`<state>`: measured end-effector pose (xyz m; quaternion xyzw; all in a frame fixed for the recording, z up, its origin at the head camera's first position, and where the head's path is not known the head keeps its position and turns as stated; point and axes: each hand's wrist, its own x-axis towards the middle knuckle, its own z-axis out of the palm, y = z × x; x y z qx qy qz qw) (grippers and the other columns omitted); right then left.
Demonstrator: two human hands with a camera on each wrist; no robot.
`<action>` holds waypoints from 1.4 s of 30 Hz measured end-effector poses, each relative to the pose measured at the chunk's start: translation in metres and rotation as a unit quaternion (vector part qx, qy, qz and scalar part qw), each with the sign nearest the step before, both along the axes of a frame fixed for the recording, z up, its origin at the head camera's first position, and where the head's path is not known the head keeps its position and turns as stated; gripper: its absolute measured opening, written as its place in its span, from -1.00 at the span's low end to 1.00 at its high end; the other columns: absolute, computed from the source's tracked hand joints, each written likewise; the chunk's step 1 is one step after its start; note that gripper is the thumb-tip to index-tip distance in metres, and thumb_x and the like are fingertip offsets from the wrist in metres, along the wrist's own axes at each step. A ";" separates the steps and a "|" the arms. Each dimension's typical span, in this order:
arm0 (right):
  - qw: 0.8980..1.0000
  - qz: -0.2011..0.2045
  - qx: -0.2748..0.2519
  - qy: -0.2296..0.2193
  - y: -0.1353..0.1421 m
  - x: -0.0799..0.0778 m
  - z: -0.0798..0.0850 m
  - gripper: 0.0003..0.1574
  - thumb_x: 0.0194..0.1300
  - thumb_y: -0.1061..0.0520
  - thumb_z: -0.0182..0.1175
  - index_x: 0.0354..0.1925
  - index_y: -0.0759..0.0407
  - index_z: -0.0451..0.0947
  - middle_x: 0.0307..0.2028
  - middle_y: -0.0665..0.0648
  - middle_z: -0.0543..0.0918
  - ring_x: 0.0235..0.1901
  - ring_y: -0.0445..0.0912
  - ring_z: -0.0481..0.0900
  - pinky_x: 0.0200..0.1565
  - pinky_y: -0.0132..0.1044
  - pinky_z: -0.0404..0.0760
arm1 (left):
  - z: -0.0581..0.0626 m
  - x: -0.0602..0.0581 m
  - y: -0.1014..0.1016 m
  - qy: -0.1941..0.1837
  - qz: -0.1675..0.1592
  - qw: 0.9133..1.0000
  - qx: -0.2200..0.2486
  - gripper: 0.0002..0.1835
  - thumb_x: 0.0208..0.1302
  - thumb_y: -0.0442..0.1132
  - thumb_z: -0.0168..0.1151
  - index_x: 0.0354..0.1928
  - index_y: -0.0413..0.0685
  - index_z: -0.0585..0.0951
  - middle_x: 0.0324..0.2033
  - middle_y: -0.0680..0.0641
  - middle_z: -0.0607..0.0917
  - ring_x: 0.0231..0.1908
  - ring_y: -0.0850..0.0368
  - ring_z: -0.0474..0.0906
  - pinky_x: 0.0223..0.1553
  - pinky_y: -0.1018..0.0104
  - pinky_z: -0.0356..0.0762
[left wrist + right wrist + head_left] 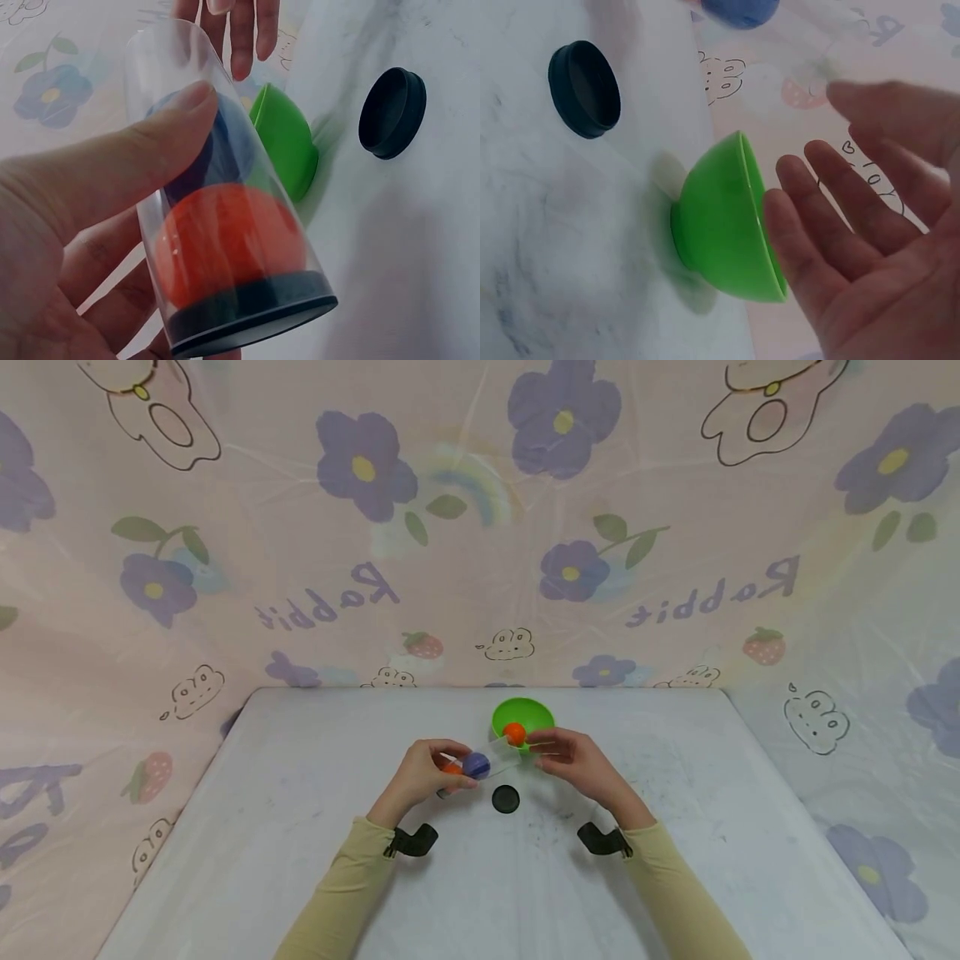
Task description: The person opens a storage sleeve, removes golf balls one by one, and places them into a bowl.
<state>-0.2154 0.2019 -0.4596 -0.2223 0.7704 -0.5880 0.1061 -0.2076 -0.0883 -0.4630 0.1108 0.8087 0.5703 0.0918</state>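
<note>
My left hand (425, 774) grips a clear plastic tube (504, 757) with a black end cap, tilted with its uncapped end to the upper right. Inside it, an orange ball (232, 244) sits against the cap and a blue-purple ball (476, 766) lies above it, under my thumb in the left wrist view. A green bowl (718, 217) stands just beyond; in the head view another orange ball (513, 733) overlaps it near the tube's mouth. Beside the bowl's rim hovers my right hand (567, 758), fingers loosely bent with nothing between them.
A round black lid (506, 799) lies on the white table (637, 910) in front of the bowl. Printed cloth walls (465, 568) rise behind the table and on both sides. Black wrist mounts (414, 841) stick inward from both sleeves.
</note>
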 end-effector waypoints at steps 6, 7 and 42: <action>0.999 0.019 -0.032 -0.008 -0.003 0.004 0.000 -0.43 0.22 0.31 0.29 0.19 0.35 0.42 0.15 0.39 0.47 0.15 0.35 0.39 0.11 -0.13 0.46 | -0.003 -0.001 0.000 0.011 -0.012 1.000 -0.011 -0.53 -0.22 -0.22 0.63 -0.14 0.00 0.72 -0.21 0.00 0.67 -0.35 0.01 0.55 -0.50 0.24 0.56; 0.999 0.021 -0.033 -0.008 -0.004 0.005 0.000 -0.43 0.21 0.32 0.29 0.19 0.34 0.42 0.16 0.39 0.46 0.15 0.35 0.39 0.11 -0.11 0.46 | -0.003 -0.001 0.000 0.011 -0.013 1.000 -0.013 -0.53 -0.22 -0.21 0.63 -0.15 0.01 0.72 -0.22 0.00 0.67 -0.35 0.01 0.55 -0.50 0.24 0.56; 0.997 -0.008 -0.071 -0.031 -0.020 0.015 -0.010 -0.40 0.21 0.30 0.30 0.20 0.42 0.40 0.15 0.45 0.44 0.12 0.36 0.41 0.00 -0.29 0.54 | -0.003 -0.001 0.004 0.018 -0.039 0.998 -0.049 -0.53 -0.21 -0.22 0.63 -0.13 0.04 0.73 -0.23 0.03 0.67 -0.36 0.05 0.55 -0.48 0.25 0.55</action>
